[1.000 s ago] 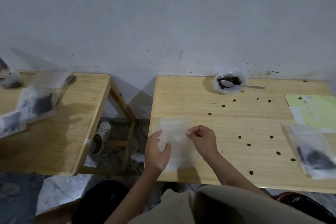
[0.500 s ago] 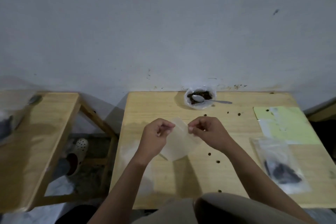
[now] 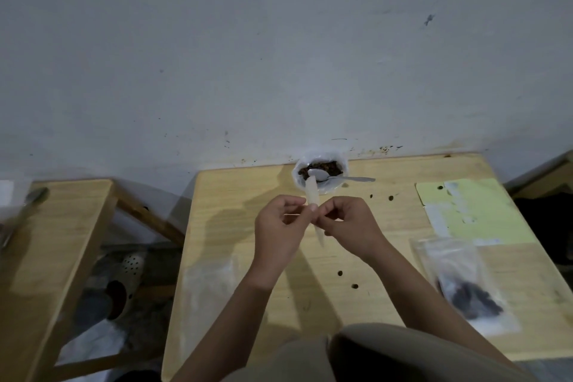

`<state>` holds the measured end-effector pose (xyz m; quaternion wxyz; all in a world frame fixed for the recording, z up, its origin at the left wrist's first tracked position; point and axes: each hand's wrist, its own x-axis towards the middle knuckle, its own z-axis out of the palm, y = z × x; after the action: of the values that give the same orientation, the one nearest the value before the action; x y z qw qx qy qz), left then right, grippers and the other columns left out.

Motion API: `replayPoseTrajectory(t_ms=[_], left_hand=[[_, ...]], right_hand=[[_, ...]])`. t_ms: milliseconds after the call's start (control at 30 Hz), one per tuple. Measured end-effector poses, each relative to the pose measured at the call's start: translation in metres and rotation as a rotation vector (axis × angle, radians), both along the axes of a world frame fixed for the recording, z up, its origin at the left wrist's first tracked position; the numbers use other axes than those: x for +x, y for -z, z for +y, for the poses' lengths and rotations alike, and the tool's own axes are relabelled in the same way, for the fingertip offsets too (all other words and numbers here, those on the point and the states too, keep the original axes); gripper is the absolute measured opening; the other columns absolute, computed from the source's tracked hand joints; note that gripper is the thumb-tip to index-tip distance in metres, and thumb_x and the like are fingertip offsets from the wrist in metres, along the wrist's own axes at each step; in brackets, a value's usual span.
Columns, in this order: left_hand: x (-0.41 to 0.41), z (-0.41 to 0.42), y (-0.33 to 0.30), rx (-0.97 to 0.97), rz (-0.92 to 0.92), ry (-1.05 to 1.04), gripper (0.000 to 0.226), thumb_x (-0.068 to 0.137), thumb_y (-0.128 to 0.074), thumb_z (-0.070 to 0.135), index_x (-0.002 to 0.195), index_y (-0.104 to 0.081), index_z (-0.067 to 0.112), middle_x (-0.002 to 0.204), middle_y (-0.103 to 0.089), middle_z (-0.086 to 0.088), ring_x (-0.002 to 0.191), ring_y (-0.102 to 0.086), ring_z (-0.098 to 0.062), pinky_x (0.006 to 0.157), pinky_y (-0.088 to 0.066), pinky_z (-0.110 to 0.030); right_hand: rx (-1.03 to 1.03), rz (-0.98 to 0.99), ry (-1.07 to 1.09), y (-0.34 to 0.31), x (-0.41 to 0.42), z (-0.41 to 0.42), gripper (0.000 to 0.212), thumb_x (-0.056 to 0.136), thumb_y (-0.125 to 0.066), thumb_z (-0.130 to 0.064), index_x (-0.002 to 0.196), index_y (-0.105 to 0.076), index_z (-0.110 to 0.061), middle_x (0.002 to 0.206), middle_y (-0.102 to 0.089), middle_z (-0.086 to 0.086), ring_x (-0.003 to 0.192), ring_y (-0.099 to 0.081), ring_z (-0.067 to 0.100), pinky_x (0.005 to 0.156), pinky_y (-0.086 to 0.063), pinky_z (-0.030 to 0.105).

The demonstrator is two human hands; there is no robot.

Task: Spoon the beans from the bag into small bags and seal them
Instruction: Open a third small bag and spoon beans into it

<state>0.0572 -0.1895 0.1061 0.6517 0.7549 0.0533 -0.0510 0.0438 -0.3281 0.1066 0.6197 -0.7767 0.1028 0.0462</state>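
An empty small clear bag (image 3: pixel 312 195) is held edge-on above the wooden table (image 3: pixel 242 192). My left hand (image 3: pixel 280 228) and my right hand (image 3: pixel 348 223) both pinch it between thumb and fingertips, close together. At the table's far edge stands the open bag of dark beans (image 3: pixel 321 172) with a metal spoon (image 3: pixel 344 178) lying in it, handle pointing right. A filled small bag of beans (image 3: pixel 465 285) lies flat at the right. Another empty clear bag (image 3: pixel 207 291) lies flat at the table's left front.
Yellow-green paper sheets (image 3: pixel 474 211) lie at the table's right back. Several loose beans dot the tabletop. A second wooden table (image 3: pixel 52 245) stands to the left with a spoon (image 3: pixel 24 211) on it. A shoe (image 3: pixel 124 282) sits on the floor between the tables.
Both hands lifted the empty bag off the table, brought it up and away toward the bean bag, and turned it edge-on. The camera tilted upward and shifted right.
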Motion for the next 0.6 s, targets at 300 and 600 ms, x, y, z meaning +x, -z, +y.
replayPoseTrajectory(t_ms=[300, 600], left_hand=[[0.006, -0.004, -0.007, -0.183, 0.138, -0.011, 0.007, 0.081, -0.070, 0.001, 0.080, -0.069, 0.008, 0.076, -0.072, -0.009, 0.070, -0.069, -0.015, 0.060, -0.054, -0.022], [0.009, -0.004, -0.009, -0.301, 0.235, 0.020, 0.017, 0.076, -0.072, -0.007, 0.084, -0.070, 0.008, 0.070, -0.070, -0.001, 0.069, -0.068, -0.015, 0.068, -0.057, -0.025]], right_hand=[[0.138, 0.013, -0.008, -0.004, 0.002, -0.012, 0.012, 0.072, -0.079, -0.007, 0.073, -0.069, -0.002, 0.072, -0.070, 0.014, 0.065, -0.061, 0.018, 0.065, -0.050, 0.028], [0.250, -0.012, 0.041, -0.001, -0.006, -0.006, 0.014, 0.071, -0.076, 0.005, 0.083, -0.070, 0.002, 0.081, -0.070, 0.021, 0.074, -0.066, 0.024, 0.075, -0.056, 0.038]])
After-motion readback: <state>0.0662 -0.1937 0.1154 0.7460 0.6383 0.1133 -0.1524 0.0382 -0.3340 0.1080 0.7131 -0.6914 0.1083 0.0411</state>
